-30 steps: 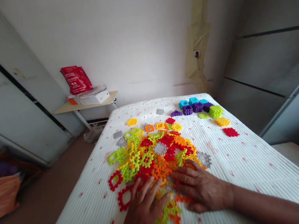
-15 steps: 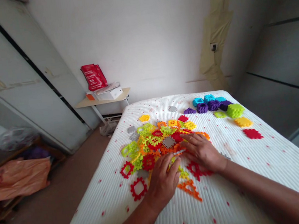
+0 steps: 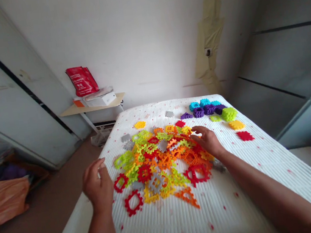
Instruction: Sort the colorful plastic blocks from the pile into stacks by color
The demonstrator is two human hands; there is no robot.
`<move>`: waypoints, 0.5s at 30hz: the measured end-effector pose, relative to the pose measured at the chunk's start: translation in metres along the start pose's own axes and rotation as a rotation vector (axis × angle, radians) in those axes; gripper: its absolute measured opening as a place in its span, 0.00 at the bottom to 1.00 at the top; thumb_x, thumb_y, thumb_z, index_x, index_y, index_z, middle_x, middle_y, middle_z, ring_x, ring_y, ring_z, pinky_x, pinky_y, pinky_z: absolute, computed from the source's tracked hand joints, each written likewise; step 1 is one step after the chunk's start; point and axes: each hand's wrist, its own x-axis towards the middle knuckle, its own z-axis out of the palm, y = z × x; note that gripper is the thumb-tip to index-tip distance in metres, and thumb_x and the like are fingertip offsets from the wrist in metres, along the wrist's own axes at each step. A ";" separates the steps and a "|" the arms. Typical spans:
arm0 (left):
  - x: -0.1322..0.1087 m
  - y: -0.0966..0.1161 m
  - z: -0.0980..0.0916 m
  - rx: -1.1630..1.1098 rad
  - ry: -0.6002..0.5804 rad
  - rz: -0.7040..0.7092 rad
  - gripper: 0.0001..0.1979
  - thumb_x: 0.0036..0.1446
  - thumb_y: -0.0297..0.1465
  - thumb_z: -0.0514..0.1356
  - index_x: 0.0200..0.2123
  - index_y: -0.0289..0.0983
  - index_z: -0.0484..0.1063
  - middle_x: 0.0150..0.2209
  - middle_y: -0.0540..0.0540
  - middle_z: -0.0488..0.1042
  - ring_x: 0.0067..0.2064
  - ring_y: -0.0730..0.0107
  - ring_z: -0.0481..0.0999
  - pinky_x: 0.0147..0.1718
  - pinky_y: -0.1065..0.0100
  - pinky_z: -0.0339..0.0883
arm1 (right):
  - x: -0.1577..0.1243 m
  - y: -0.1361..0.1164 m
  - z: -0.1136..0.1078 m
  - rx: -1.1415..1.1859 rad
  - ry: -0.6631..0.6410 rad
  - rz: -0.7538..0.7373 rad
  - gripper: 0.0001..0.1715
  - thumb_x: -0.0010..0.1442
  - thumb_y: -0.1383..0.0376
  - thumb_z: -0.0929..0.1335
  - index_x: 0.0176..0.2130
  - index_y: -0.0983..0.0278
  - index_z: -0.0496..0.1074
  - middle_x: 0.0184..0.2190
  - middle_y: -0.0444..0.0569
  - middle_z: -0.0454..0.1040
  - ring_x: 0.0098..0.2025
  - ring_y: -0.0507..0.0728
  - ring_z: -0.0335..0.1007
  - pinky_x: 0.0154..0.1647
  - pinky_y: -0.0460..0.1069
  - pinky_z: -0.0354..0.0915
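Note:
A loose pile of notched plastic building tiles [image 3: 165, 161] in red, orange, yellow, lime and grey lies on the white quilted mattress [image 3: 170, 225]. My left hand [image 3: 98, 183] is raised beside the pile's left side, near a red square frame tile [image 3: 121, 183]. Its fingers are loosely bent, and no tile shows in it. My right hand [image 3: 208, 140] hovers at the right edge of the pile, thumb and fingers apart, close to orange and red tiles. An orange triangle tile [image 3: 187, 197] lies at the pile's near edge.
Stacked purple tiles [image 3: 209, 109], blue tiles [image 3: 194, 106] and lime tiles [image 3: 229, 114] stand at the back right. A yellow tile [image 3: 236, 125] and a red tile [image 3: 245, 135] lie nearer. Behind on the left, a small table [image 3: 67, 110] holds a red bag [image 3: 82, 81].
My hands have parted from the middle of the pile. The left moved out to the left and the right drew slightly back, uncovering more tiles. The view has shifted right.

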 end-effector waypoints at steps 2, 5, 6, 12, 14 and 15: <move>0.001 -0.023 -0.001 0.085 -0.067 -0.151 0.18 0.56 0.36 0.49 0.41 0.35 0.73 0.42 0.40 0.74 0.47 0.56 0.70 0.51 0.56 0.62 | -0.003 0.002 -0.004 0.006 -0.023 0.058 0.17 0.58 0.58 0.64 0.45 0.62 0.72 0.39 0.52 0.75 0.36 0.57 0.72 0.38 0.52 0.69; -0.004 -0.045 0.004 0.117 -0.202 -0.353 0.19 0.54 0.37 0.50 0.43 0.35 0.72 0.45 0.39 0.73 0.50 0.53 0.69 0.52 0.53 0.60 | -0.007 0.002 -0.007 -0.025 -0.050 0.089 0.20 0.59 0.56 0.63 0.48 0.61 0.71 0.39 0.52 0.75 0.37 0.57 0.72 0.38 0.52 0.69; -0.005 -0.048 0.006 0.110 -0.228 -0.386 0.19 0.54 0.38 0.50 0.44 0.35 0.72 0.46 0.39 0.73 0.51 0.53 0.69 0.53 0.53 0.60 | -0.008 0.000 -0.007 -0.041 -0.066 0.091 0.21 0.60 0.55 0.62 0.49 0.61 0.70 0.39 0.52 0.75 0.38 0.58 0.72 0.39 0.52 0.69; -0.012 -0.044 0.015 0.040 -0.319 -0.434 0.20 0.55 0.40 0.50 0.45 0.38 0.71 0.46 0.41 0.74 0.50 0.57 0.71 0.51 0.57 0.62 | -0.014 -0.024 -0.001 -0.192 -0.266 -0.072 0.26 0.60 0.55 0.63 0.55 0.62 0.66 0.47 0.55 0.72 0.48 0.61 0.68 0.50 0.56 0.63; -0.015 -0.040 0.019 0.016 -0.355 -0.422 0.20 0.55 0.41 0.51 0.46 0.38 0.71 0.47 0.42 0.74 0.50 0.57 0.71 0.51 0.58 0.63 | -0.018 -0.036 0.002 -0.203 -0.324 -0.183 0.28 0.59 0.54 0.64 0.56 0.63 0.65 0.50 0.56 0.70 0.51 0.62 0.65 0.52 0.58 0.60; -0.016 -0.038 0.021 0.003 -0.374 -0.411 0.20 0.55 0.41 0.51 0.46 0.39 0.71 0.47 0.42 0.74 0.50 0.57 0.71 0.51 0.58 0.63 | -0.020 -0.043 0.003 -0.192 -0.351 -0.243 0.28 0.59 0.54 0.64 0.56 0.64 0.64 0.51 0.56 0.70 0.52 0.62 0.64 0.53 0.58 0.59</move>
